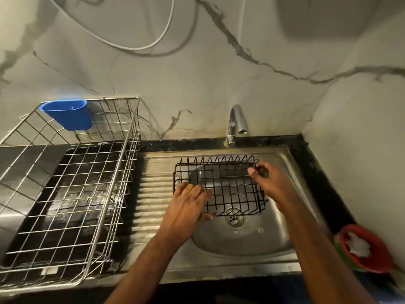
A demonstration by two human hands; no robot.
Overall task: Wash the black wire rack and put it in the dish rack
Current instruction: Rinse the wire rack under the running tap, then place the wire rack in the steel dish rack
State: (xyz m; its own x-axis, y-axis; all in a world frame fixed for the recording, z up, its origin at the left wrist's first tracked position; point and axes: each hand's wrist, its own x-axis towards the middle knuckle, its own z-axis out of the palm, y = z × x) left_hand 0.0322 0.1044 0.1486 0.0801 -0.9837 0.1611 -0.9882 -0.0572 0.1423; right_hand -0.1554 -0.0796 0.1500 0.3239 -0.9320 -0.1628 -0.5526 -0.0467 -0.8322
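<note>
Both hands hold the black wire rack (221, 185) over the sink (285, 163), the left hand (188, 207) at its near-left corner, the right hand (266, 181) pinching its far-right rim; the tap (235, 123) looks dry, so washing and the move left into the dish rack (72, 194) seem still ahead.

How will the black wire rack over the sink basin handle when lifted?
The black wire rack is open welded wire, so probably stiff and light for its size. The left hand and right hand grip opposite sides. Thin wires could slip if wet.
</note>
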